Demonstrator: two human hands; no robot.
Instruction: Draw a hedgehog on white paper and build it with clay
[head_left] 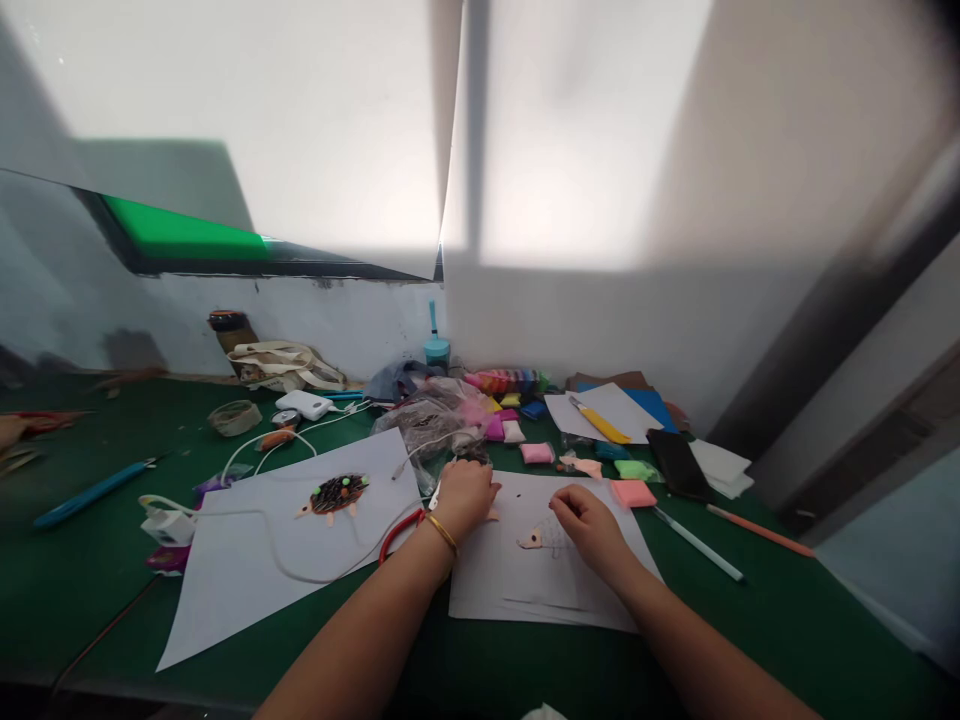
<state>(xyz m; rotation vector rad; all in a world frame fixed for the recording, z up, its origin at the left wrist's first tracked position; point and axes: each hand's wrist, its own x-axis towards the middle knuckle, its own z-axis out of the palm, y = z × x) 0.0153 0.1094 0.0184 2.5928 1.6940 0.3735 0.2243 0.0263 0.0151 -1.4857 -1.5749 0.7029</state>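
Nearest me, the white drawing sheet lies on the green table, seemingly unfastened; a leaning forearm could skew it. To its left, a white cable loops across a second sheet; if my left arm catches it, the cable could sweep over the hedgehog piece there. Near the middle of my own sheet sits the hedgehog outline, its peach face in place and its body mostly bare line. My right hand hovers just over its right side, thumb and fingertips pressed together; whether they pinch anything is too small to tell. A low wrist could smudge the line or nudge the face. Red-handled scissors lie beside my left wrist, where the gold bangle could snag. Farther, my left hand bends down at the sheet's far left edge, close to a dark clump; its grip I cannot tell. Loose dark bits could stray onto the white, like the speck beyond the outline.
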